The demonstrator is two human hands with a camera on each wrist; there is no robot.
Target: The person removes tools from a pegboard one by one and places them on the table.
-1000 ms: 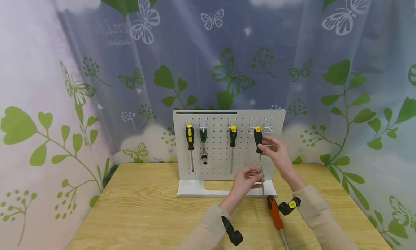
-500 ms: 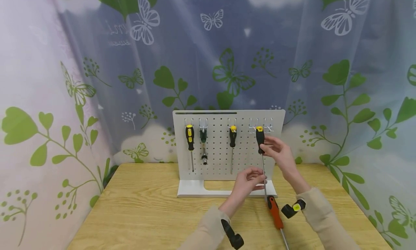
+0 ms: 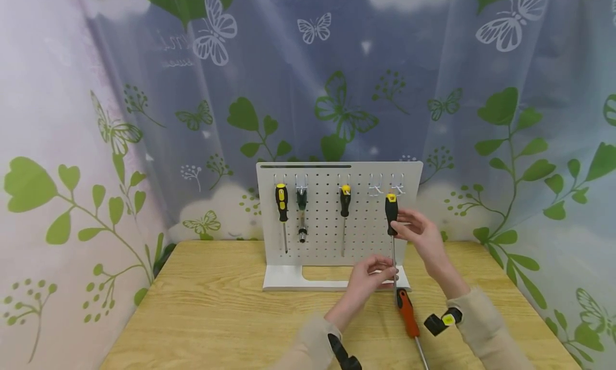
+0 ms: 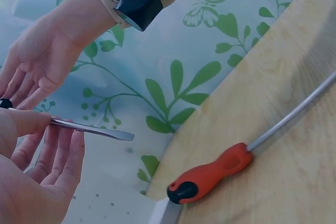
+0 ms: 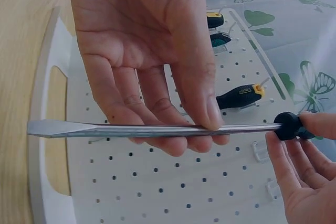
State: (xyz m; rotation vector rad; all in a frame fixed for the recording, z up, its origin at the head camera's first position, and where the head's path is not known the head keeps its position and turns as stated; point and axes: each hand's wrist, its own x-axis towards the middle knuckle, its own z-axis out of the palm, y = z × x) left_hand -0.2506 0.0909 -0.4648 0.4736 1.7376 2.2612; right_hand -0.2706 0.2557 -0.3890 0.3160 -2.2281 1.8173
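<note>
A flat-blade screwdriver [image 3: 392, 215] with a black handle and yellow end cap is held upright in front of the pegboard [image 3: 317, 241], off its hooks. My right hand [image 3: 423, 239] pinches the lower handle between thumb and fingers. Lower down, my left hand [image 3: 368, 276] pinches the steel shaft between thumb and fingertips. In the right wrist view the bare shaft [image 5: 173, 131] runs past the left hand [image 5: 147, 51] to its flat tip, and the right hand [image 5: 304, 166] grips near the black collar. An orange-handled screwdriver [image 4: 210, 177] lies on the table just below.
On the board hang a yellow-black screwdriver [image 3: 282, 204], a green-handled tool [image 3: 301, 199] with a socket-like end, and another black-and-yellow screwdriver [image 3: 345, 201]. Two bare wire hooks, a left one [image 3: 376, 188] and a right one [image 3: 397, 188], stick out at the right. The wooden table [image 3: 207, 306] extends forward.
The held screwdriver has come away from the hook area, moving right, down and toward me. Both hands have moved with it, keeping their hold.
</note>
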